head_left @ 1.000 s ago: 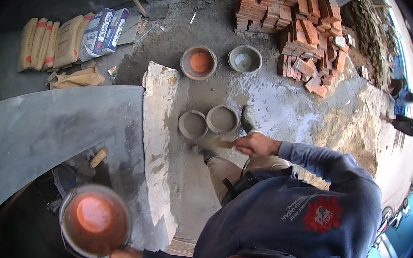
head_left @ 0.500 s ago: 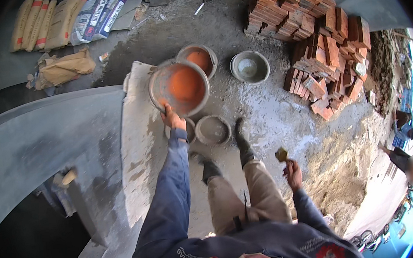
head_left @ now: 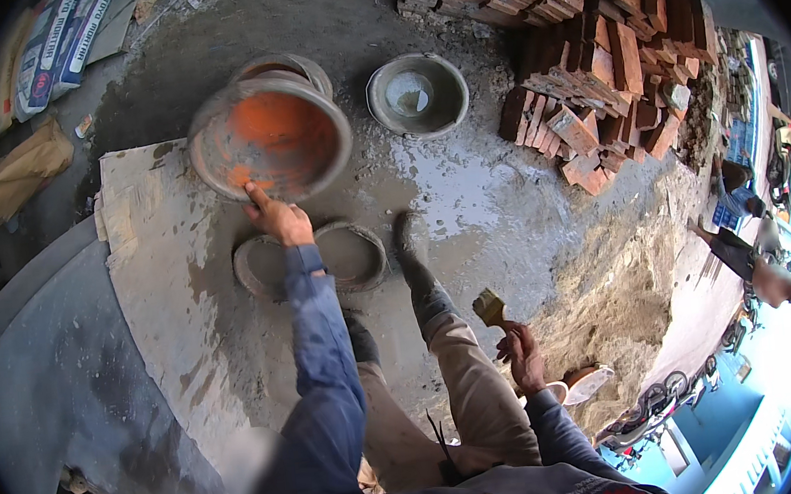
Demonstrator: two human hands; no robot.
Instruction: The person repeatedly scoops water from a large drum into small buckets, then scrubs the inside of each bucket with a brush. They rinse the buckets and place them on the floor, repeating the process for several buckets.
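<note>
though mortar-smeared, orange bowl (head_left: 271, 137)

The orange bowl (head_left: 271, 140) near the top middle looks like plastic, dull and smeared with grey cement. The board (head_left: 167, 298) on the left is rough, pale wood with dried grey patches, and the bricks (head_left: 606, 55) at the upper right are rough red clay. The brush (head_left: 490, 307) has a wooden handle, and the sleeve (head_left: 324, 349) is soft blue cloth.

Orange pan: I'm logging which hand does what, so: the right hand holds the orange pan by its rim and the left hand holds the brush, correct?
Swapped. In the head view the left hand grips the orange pan by its rim, and the right hand holds the brush.
</note>
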